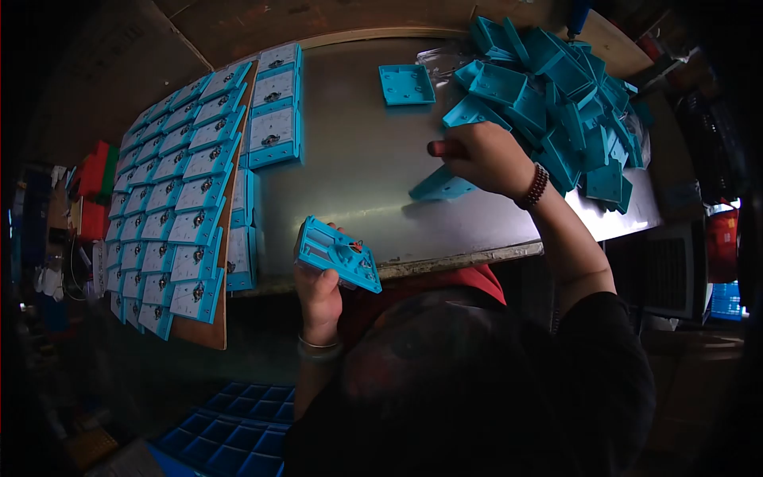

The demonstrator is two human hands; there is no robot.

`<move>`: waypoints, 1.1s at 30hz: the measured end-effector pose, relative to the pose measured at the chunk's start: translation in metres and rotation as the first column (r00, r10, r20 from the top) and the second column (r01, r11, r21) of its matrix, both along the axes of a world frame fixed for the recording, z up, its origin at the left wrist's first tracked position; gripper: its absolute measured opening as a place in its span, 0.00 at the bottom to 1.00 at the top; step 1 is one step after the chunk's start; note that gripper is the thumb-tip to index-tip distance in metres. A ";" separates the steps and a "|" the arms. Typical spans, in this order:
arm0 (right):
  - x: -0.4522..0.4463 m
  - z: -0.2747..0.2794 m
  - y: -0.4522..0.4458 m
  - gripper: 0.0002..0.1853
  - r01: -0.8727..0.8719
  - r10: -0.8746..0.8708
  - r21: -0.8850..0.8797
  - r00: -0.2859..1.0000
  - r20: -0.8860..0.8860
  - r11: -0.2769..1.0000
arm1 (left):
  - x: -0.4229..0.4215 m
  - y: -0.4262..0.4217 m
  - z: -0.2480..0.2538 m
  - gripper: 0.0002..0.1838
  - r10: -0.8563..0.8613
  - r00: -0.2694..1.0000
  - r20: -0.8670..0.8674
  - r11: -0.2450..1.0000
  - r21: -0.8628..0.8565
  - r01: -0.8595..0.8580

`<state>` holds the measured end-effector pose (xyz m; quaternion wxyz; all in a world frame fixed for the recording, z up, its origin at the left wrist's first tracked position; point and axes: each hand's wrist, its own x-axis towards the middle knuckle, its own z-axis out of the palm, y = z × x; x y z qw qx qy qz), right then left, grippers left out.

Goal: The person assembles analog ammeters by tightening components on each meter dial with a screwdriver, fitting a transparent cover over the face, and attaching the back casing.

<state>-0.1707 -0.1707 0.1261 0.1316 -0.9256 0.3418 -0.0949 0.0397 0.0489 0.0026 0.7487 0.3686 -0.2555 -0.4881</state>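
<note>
Left of table (338, 151): boxes (197, 193), too many to count; three white-faced boxes (273, 129) at far-left corner. Left hand (319, 298): grip holds one turquoise housing (338, 256), by near edge. One shell (407, 85) near far edge. Right hand (489, 155): grip around one red handle (447, 149). Right end: shell heap (564, 103), count unclear.

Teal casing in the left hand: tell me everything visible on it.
The teal casing is a shallow, roughly rectangular box, plastic by its look. Its open side faces the camera, showing moulded ribs, a raised central part, and small reddish and metallic-looking bits toward the right end; finer details are too small to tell. It is tilted, held near the front edge of the table by the left hand, thumb along the near side.
</note>
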 end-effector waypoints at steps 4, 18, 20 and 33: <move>0.062 -0.046 0.014 0.11 -0.359 0.310 -0.076 0.879 -0.361 0.930 | -0.004 0.007 0.007 0.45 0.035 0.999 -0.023 0.999 0.003 -0.035; 0.033 -0.083 0.061 0.51 -0.302 -0.033 0.605 0.878 0.478 0.736 | 0.002 -0.004 0.002 0.56 -0.011 0.995 0.099 0.998 -0.053 0.017; 0.046 -0.059 0.080 0.52 -0.452 -0.124 0.731 0.803 0.583 0.511 | -0.001 -0.007 0.008 0.60 -0.045 0.990 0.133 0.996 -0.076 0.055; 0.054 -0.063 0.084 0.52 -0.587 0.077 0.607 0.750 0.657 0.535 | -0.002 -0.002 0.030 0.61 -0.016 0.938 0.345 0.997 -0.067 0.041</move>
